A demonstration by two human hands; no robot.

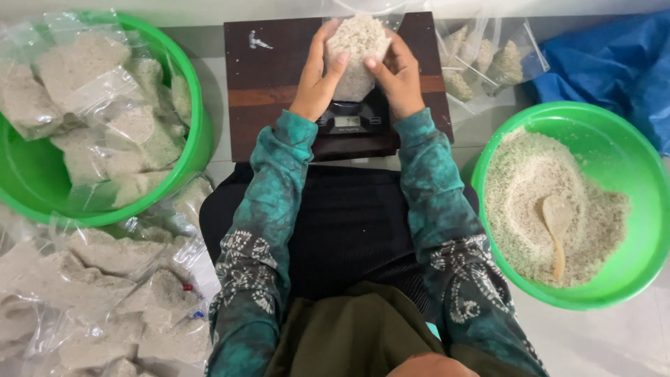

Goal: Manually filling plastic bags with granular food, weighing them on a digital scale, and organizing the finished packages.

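Note:
A clear plastic bag filled with pale grainy powder (pixel 357 52) stands upright on a small black digital scale (pixel 349 122). My left hand (pixel 317 77) grips the bag's left side and my right hand (pixel 398 73) grips its right side, thumbs pressed on the front. The scale rests on a dark wooden board (pixel 269 77). Teal patterned sleeves cover both forearms.
A green basin (pixel 631 160) at right holds loose powder and a pale spoon (pixel 557 230). A green basin (pixel 192 150) at left is full of filled bags, with more filled bags (pixel 112 300) heaped below it. Partly filled bags (pixel 481 66) and a blue plastic sheet (pixel 614 63) lie at back right.

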